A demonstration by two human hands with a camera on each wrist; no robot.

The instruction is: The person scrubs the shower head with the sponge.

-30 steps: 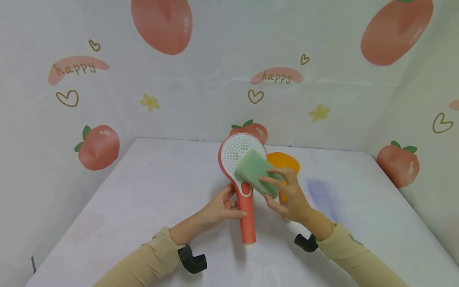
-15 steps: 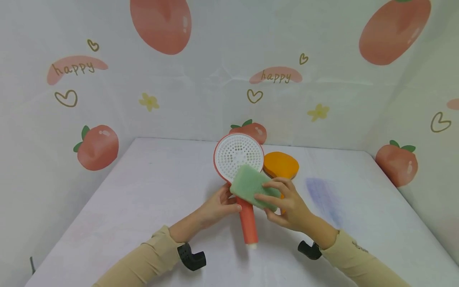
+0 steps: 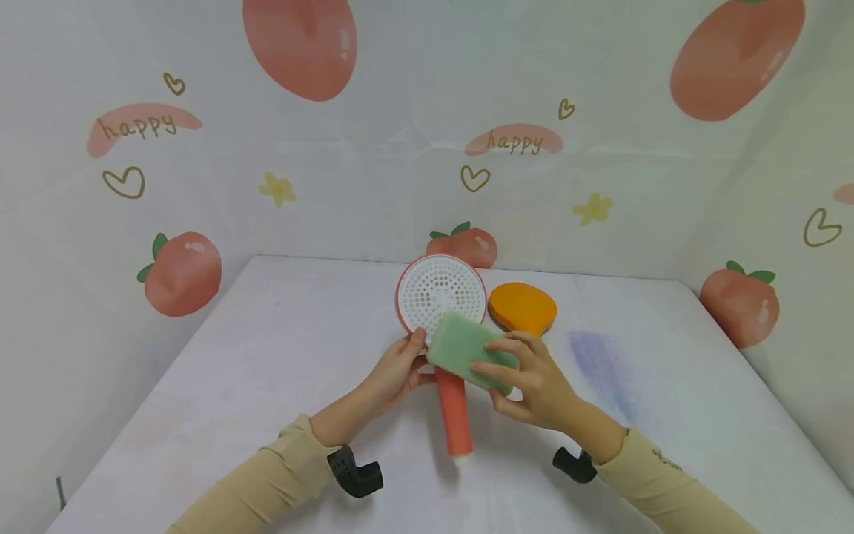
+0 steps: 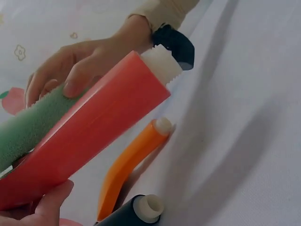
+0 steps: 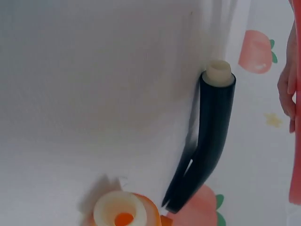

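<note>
A red shower head (image 3: 440,289) with a white perforated face is held face up in the middle of the head view. My left hand (image 3: 392,374) grips it at the neck from the left, its thumb up near the edge of the face. In my right hand (image 3: 537,386) is a green sponge (image 3: 470,352), pinched between thumb and fingers. The sponge lies across the neck and the lower edge of the face, hiding that part. Below it the red handle (image 4: 101,117) slants, with a pale threaded end (image 4: 161,65) showing in the left wrist view.
An orange shower head (image 3: 523,305) lies on the white table (image 3: 287,348), just behind my right hand. A dark-handled one (image 5: 214,122) with a pale end lies near it, hidden in the head view. Printed cloth walls (image 3: 373,185) stand around the table.
The sponge has slid down from the perforated face to the neck. The shower head has shifted slightly left, and my left thumb has moved up from the handle toward the face.
</note>
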